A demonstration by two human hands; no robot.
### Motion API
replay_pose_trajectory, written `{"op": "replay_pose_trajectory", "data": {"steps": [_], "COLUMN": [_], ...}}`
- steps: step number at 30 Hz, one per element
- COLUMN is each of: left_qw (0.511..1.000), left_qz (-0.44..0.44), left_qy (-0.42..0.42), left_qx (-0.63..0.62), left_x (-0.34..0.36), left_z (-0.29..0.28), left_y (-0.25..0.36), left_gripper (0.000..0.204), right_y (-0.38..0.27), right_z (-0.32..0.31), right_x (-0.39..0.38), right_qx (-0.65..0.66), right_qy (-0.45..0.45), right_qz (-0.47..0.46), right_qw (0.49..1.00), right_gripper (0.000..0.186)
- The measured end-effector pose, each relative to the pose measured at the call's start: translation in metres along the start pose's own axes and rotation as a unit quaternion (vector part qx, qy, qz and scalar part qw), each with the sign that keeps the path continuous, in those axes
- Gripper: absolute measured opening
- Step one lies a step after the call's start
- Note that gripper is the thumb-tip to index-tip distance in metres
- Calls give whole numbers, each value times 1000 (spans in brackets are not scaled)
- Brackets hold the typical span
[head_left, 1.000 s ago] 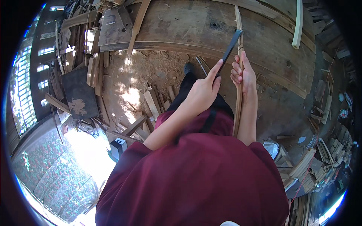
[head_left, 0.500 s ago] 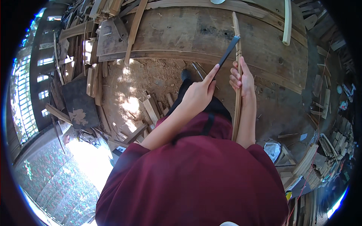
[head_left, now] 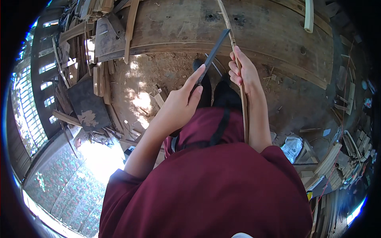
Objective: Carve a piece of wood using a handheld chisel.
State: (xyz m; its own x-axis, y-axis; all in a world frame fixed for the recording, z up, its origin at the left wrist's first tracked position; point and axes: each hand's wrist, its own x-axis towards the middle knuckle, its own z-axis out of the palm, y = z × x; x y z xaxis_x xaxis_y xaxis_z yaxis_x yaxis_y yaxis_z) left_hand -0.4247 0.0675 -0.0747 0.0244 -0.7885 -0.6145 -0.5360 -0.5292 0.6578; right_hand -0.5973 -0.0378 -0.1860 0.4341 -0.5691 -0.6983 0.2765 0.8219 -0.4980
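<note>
My left hand [head_left: 183, 104] grips a long, dark flat tool [head_left: 214, 48], its index finger extended along it. The tool's far end meets a narrow pale wooden strip [head_left: 243, 111] near notched, roughened marks. My right hand [head_left: 248, 73] is closed round that strip below the marks, thumb upward. The strip runs from my body up over a broad, worn wooden bench [head_left: 174, 29]. A thin light rod [head_left: 216, 65] lies beyond the tool, partly hidden.
Wooden offcuts [head_left: 101, 81] are piled at the left beside a dark board [head_left: 89, 107]. More scrap wood [head_left: 351, 158] and a crumpled plastic bag [head_left: 291, 146] lie at the right. A pale batten [head_left: 308, 16] crosses the bench's far right. My feet [head_left: 198, 65] stand on dusty ground.
Both hands, the tool and the strip have shifted left in view, and the strip now leans further toward the upper left. More of my legs shows between my hands.
</note>
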Motion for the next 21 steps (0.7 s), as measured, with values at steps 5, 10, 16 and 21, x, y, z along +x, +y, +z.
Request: {"op": "replay_pose_trajectory", "data": {"steps": [5,10,16,21], "left_qw": [1000,999,997,996], "left_qz": [-2,-1,6,-9], "left_qy": [16,37,67,87], "left_qx": [23,35,41,29], "left_x": [-3,1,7,16], "left_z": [0,2,15,28], "left_y": [1,6,2,4], "left_gripper": [54,54,53,54], "right_y": [-2,1,-1,-3], "right_z": [6,13,15,15], "right_x": [3,9,12,18], "right_qx": [-13,-91,-102,-93], "right_qy": [-15,2,11,14], "right_qz": [-2,-54,-61,-68], "right_qw": [1000,994,993,993], "right_gripper": [38,38,38,38]}}
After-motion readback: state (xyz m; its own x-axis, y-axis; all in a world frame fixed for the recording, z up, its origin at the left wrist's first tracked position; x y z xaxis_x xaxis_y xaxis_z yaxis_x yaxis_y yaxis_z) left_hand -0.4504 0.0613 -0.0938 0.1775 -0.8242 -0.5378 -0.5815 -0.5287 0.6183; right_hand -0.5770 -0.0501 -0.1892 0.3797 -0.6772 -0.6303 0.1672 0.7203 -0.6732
